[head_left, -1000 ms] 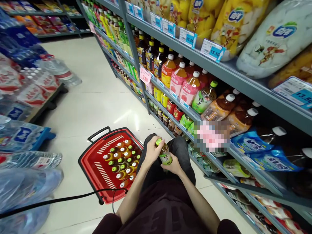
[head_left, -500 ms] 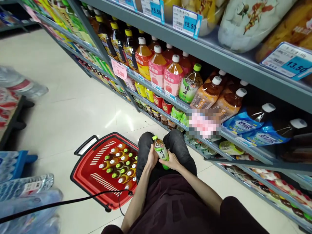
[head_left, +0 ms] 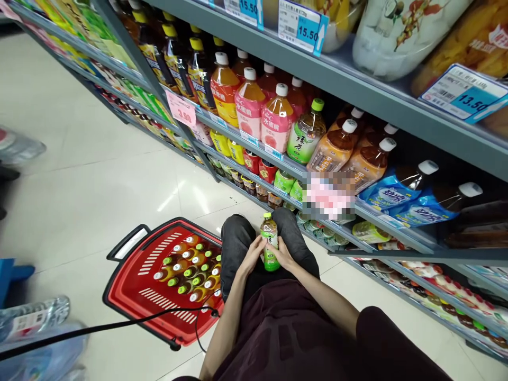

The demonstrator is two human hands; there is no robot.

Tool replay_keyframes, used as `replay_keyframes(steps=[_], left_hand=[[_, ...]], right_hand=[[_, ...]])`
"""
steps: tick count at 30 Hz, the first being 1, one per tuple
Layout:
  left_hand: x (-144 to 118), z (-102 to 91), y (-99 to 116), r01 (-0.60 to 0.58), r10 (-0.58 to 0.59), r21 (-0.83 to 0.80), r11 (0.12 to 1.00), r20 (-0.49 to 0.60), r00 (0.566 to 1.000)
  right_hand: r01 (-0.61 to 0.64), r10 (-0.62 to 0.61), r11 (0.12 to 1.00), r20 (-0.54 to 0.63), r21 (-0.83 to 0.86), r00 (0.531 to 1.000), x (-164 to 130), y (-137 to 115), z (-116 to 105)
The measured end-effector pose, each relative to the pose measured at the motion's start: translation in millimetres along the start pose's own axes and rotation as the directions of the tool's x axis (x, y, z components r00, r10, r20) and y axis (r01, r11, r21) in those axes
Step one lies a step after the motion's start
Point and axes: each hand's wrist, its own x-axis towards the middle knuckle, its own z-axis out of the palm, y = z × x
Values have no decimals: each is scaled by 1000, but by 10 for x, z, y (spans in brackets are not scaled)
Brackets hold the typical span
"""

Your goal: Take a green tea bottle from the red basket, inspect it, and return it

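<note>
A small green-tea bottle (head_left: 270, 241) with a green cap stands upright over my knees, held between both hands. My left hand (head_left: 253, 256) wraps its left side and my right hand (head_left: 284, 255) grips its right side. To my left on the floor sits a red shopping basket (head_left: 137, 283) packed with several upright bottles (head_left: 186, 267) with green and orange caps. In front and to the right runs a shelf (head_left: 278, 159) with large juice and tea bottles; a big green-tea bottle (head_left: 305, 133) stands among them.
Cans (head_left: 273, 174) line the lower shelf, and blue packs (head_left: 397, 198) lie to the right. Price tags (head_left: 301, 24) hang from the upper shelf edge. A black cable (head_left: 119, 323) crosses the floor by the basket. Wrapped water bottles (head_left: 27, 317) lie at the far left.
My view has swung right and down toward the shelf. The bottle went from tilted to upright, and my left hand slid from its cap down to its side.
</note>
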Motion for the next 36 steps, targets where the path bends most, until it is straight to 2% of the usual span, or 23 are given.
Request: replay_keyframes(steps=[11, 18, 36], left_hand=[[12, -3, 1, -2, 2, -3, 1000, -13, 1000], [-13, 58, 60, -53, 53, 59, 997, -7, 999], [2, 31, 17, -25, 25, 17, 1000, -11, 1000]], right_hand=[[-6, 5, 999, -15, -54, 1000, 18, 12, 39], [1, -1, 997, -2, -80, 1000, 20, 19, 33], [-22, 21, 995, -13, -99, 1000, 7, -3, 34]])
